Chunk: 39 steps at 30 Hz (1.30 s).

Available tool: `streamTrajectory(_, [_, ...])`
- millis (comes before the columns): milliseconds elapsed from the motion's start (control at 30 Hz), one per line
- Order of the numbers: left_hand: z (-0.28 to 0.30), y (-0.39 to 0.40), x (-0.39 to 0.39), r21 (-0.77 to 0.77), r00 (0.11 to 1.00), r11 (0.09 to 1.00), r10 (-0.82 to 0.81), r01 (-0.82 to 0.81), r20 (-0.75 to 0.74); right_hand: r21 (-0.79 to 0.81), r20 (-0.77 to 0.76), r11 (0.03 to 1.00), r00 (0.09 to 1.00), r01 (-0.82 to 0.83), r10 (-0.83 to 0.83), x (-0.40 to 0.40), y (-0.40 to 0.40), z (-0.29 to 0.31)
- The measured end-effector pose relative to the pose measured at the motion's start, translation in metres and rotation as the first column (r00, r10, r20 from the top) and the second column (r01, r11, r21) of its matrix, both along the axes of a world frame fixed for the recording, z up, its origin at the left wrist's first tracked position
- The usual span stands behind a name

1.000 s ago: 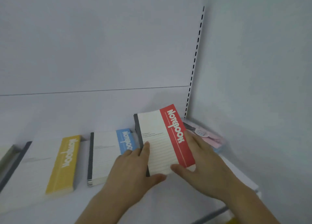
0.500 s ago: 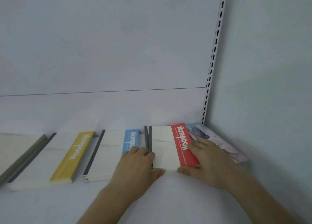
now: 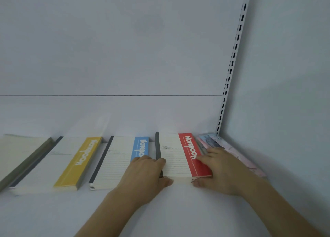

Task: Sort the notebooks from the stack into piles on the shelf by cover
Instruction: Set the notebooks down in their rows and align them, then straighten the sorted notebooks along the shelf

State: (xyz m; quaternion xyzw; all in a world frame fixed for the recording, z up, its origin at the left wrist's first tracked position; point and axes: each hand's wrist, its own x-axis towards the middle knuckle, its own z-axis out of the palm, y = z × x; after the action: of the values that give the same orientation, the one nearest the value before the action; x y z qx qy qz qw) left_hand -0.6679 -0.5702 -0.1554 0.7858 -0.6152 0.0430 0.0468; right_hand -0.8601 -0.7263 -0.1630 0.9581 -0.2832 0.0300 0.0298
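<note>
A pile of notebooks with a red band [image 3: 180, 158] lies flat on the white shelf [image 3: 160, 210], near the right corner. My left hand [image 3: 144, 174] holds its left front corner, fingers curled over the dark spine and thumb against the front edge. My right hand [image 3: 219, 170] holds the right front corner, fingers lying on the red band, thumb at the front edge. To the left lie a blue-band pile [image 3: 117, 161], a yellow-band pile [image 3: 59, 163] and an olive-band pile [image 3: 16, 156].
A pile of pink and blue patterned notebooks [image 3: 230, 152] lies in the right corner against the side wall. A slotted upright rail [image 3: 232, 61] runs up the corner. The shelf's back wall stands just behind the piles.
The red-band notebook was held tilted above the shelf; it now lies flat on the red pile. Both hands came down with it, and the view shifted left and lower.
</note>
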Motion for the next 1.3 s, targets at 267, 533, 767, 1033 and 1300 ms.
streamTrajectory(267, [0.004, -0.002, 0.0, 0.101, 0.996, 0.994, 0.043, -0.035, -0.08, 0.085, 0.0, 0.996, 1.0, 0.017, -0.017, 0.003, -0.006, 0.005])
streamTrajectory(533, [-0.004, -0.008, -0.004, 0.054, 0.998, 0.997, 0.057, -0.057, -0.002, 0.012, -0.065, 1.0, 0.998, 0.026, -0.026, 0.002, 0.0, 0.005])
streamTrajectory(767, [-0.005, 0.004, -0.012, -0.096, 0.996, 0.991, 0.091, -0.09, 0.014, -0.023, 0.038, 0.998, 0.998, 0.058, -0.057, -0.003, 0.009, 0.004])
streamTrajectory(1033, [-0.005, 0.059, -0.001, -0.272, 0.981, 0.943, 0.192, -0.19, -0.021, -0.077, 0.26, 0.995, 0.965, 0.059, -0.037, 0.031, 0.075, 0.004])
streamTrajectory(1300, [-0.004, 0.176, 0.071, -0.298, 0.936, 0.893, 0.351, -0.338, -0.009, -0.057, 0.209, 0.997, 0.976, -0.048, 0.059, 0.115, 0.184, 0.021])
